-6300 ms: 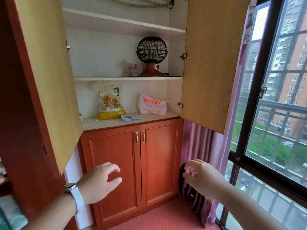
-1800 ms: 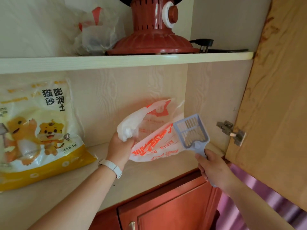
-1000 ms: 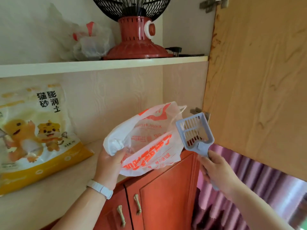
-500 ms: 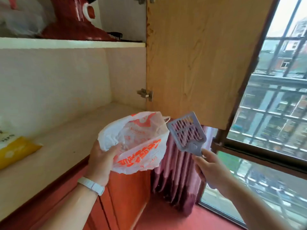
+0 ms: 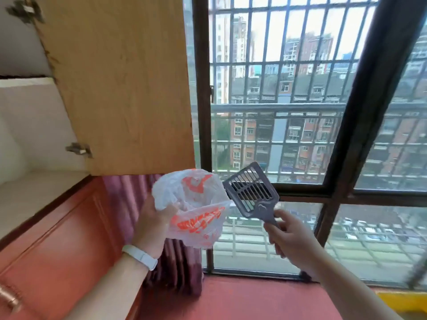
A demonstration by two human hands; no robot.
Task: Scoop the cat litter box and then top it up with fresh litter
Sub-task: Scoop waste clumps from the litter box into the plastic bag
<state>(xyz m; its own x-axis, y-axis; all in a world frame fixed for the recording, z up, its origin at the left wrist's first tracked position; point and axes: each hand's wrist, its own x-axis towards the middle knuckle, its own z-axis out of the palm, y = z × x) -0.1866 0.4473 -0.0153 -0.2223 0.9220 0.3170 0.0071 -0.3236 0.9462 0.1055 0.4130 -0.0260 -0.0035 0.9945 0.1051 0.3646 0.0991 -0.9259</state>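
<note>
My left hand (image 5: 153,224) grips a crumpled white plastic bag (image 5: 195,205) with orange print, held in the air in front of the window. My right hand (image 5: 290,236) holds the handle of a grey-blue slotted litter scoop (image 5: 251,192), its head raised and tilted up to the left, just right of the bag. A white band sits on my left wrist. The litter box and the yellow litter bag are out of view.
The open wooden cupboard door (image 5: 120,84) hangs at upper left, close to the bag. Below it run the pale shelf (image 5: 30,192) and red lower cabinet (image 5: 62,245). A purple curtain (image 5: 175,271) hangs beside the barred window (image 5: 300,112). Red floor (image 5: 242,299) lies below.
I have turned right, away from the cupboard toward the window. Both hands carried the bag and scoop along; the yellow litter bag and red fan have left the view.
</note>
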